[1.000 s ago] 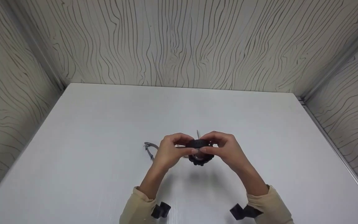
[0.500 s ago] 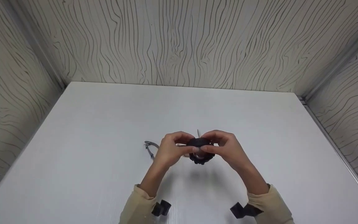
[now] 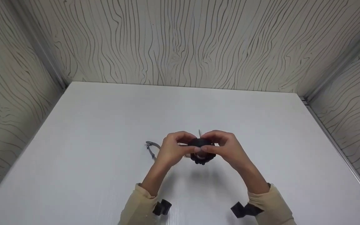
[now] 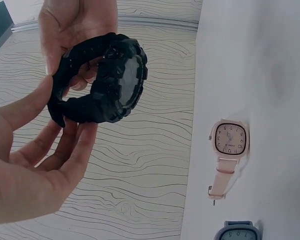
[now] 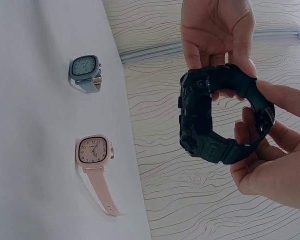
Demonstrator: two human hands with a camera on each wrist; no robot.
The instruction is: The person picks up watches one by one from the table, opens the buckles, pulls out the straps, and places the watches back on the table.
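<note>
A chunky black wristwatch (image 3: 201, 142) is held up over the table between both hands, its strap bent round into a loop. My left hand (image 3: 170, 150) pinches one side of the strap between thumb and fingers. From the other side my right hand (image 3: 228, 147) pinches it too, and the two thumbtips meet at the near side of the band. In the left wrist view the watch case (image 4: 127, 82) faces right, away from the palms. Strap ends overlap near the thumbs in the right wrist view, where a buckle (image 5: 266, 117) shows.
On the white table (image 3: 105, 125) lie a pink square watch (image 5: 93, 150) with its strap stretched out and a grey-blue watch (image 5: 85, 66). In the head view, the left hand partly hides them. Wood-grain panels (image 3: 173, 40) wall the table in at the back and sides.
Both hands stay almost in place around the black watch. The thumbs have drawn slightly closer together, and the strap has tipped a little.
</note>
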